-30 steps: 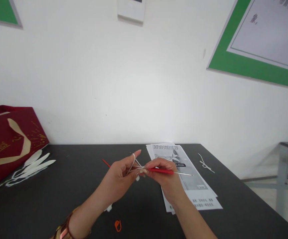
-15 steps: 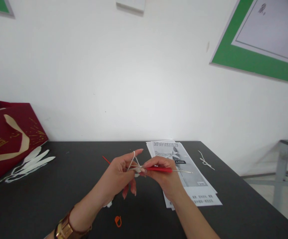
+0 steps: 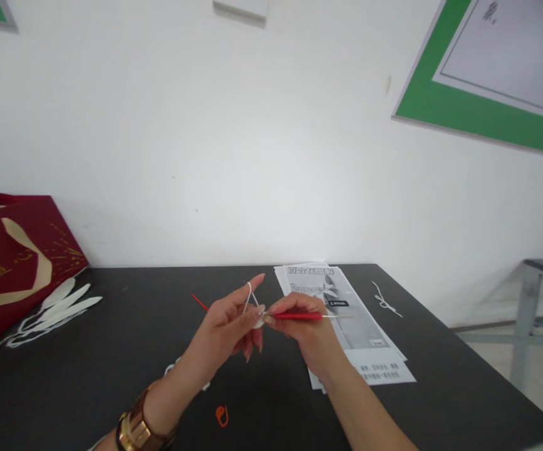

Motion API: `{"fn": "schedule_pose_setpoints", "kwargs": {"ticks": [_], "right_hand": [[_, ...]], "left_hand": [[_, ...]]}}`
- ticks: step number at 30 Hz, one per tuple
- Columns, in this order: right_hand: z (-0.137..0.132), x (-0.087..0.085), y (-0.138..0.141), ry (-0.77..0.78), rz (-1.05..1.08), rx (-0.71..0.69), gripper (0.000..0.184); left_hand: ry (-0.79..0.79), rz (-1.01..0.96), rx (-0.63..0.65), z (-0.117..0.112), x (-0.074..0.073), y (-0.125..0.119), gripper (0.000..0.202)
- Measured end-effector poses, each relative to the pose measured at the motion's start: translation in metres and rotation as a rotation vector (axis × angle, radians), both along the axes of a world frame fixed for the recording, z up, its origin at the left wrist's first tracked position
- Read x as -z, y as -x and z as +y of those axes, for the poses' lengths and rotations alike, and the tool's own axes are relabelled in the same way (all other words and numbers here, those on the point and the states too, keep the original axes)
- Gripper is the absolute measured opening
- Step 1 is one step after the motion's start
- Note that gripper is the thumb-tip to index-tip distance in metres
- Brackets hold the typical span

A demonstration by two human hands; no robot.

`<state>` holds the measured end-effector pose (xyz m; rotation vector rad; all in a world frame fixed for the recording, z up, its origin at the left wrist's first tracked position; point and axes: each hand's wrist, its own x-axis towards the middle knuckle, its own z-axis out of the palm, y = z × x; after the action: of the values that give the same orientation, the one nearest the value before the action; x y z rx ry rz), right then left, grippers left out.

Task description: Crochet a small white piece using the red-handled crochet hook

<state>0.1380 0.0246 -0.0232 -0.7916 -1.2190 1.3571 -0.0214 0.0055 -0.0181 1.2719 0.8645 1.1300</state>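
My right hand (image 3: 306, 322) grips a crochet hook (image 3: 302, 316) by its red handle, its thin metal end pointing right. At the handle's left end sits a small piece of white crochet work (image 3: 258, 322), pinched between the thumb and fingers of my left hand (image 3: 231, 322). White yarn (image 3: 252, 294) loops over my raised left index finger and runs down to the work. The fingertips of both hands are close together, and they hide where the hook meets the stitches. More white yarn (image 3: 172, 366) lies on the table, partly behind my left forearm.
An orange stitch marker (image 3: 222, 415) and a thin red stick (image 3: 199, 302) lie on the black table (image 3: 130, 351). Printed sheets (image 3: 360, 326) lie beyond my right hand, with a knotted white yarn piece (image 3: 384, 303) beside them. White crocheted petals (image 3: 64, 307) lie by a dark red bag (image 3: 12, 263).
My left thumb has moved in against the work, and the loops stretched between the hands have closed up. The hook's metal end now shows less length. The whole view has shifted slightly.
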Motion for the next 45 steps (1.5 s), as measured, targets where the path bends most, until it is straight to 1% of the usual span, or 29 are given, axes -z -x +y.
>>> {"fn": "schedule_pose_setpoints", "kwargs": {"ticks": [3,7,12,15,18,21,22,25,31,35,37,40,45], "right_hand": [[-0.001,-0.001,0.0,0.019,0.055,-0.012,0.015],[-0.001,-0.001,-0.003,0.037,0.11,0.006,0.015],[-0.002,-0.002,-0.005,0.029,0.114,0.006,0.016],[-0.002,-0.002,-0.005,0.024,0.112,0.005,0.016],[-0.002,0.0,-0.004,0.011,0.122,0.01,0.016],[-0.002,0.001,-0.003,-0.014,0.134,0.007,0.016],[-0.002,0.001,-0.004,-0.02,0.14,0.0,0.016],[-0.003,-0.001,-0.005,-0.039,0.114,-0.022,0.015],[-0.003,-0.002,-0.008,-0.172,-0.113,0.036,0.01],[-0.004,0.001,-0.006,-0.211,-0.171,0.089,0.01],[-0.005,0.002,-0.004,-0.186,-0.161,0.077,0.01],[-0.005,0.002,-0.001,-0.101,-0.049,0.019,0.011],[-0.003,0.004,0.0,0.006,0.13,-0.021,0.014]], "left_hand": [[-0.012,-0.057,0.041,-0.001,0.002,-0.001,0.069],[-0.063,-0.144,0.113,-0.001,0.002,-0.002,0.073],[-0.061,-0.141,0.129,-0.003,0.004,-0.001,0.077],[-0.103,-0.132,0.137,-0.006,0.005,-0.001,0.076],[-0.138,-0.118,0.1,-0.008,0.005,-0.004,0.078],[-0.132,-0.049,0.024,-0.007,0.004,-0.008,0.082],[-0.13,-0.022,0.018,-0.007,0.003,-0.009,0.081],[-0.112,0.044,0.035,-0.005,0.003,-0.008,0.077],[0.021,0.014,0.043,-0.006,-0.005,-0.008,0.085],[0.12,-0.005,-0.037,-0.006,-0.008,-0.01,0.087],[0.132,-0.011,-0.067,-0.005,-0.007,-0.01,0.087],[0.105,-0.029,-0.069,-0.004,-0.004,-0.01,0.089],[0.061,-0.101,-0.02,-0.004,-0.004,-0.009,0.094]]}}
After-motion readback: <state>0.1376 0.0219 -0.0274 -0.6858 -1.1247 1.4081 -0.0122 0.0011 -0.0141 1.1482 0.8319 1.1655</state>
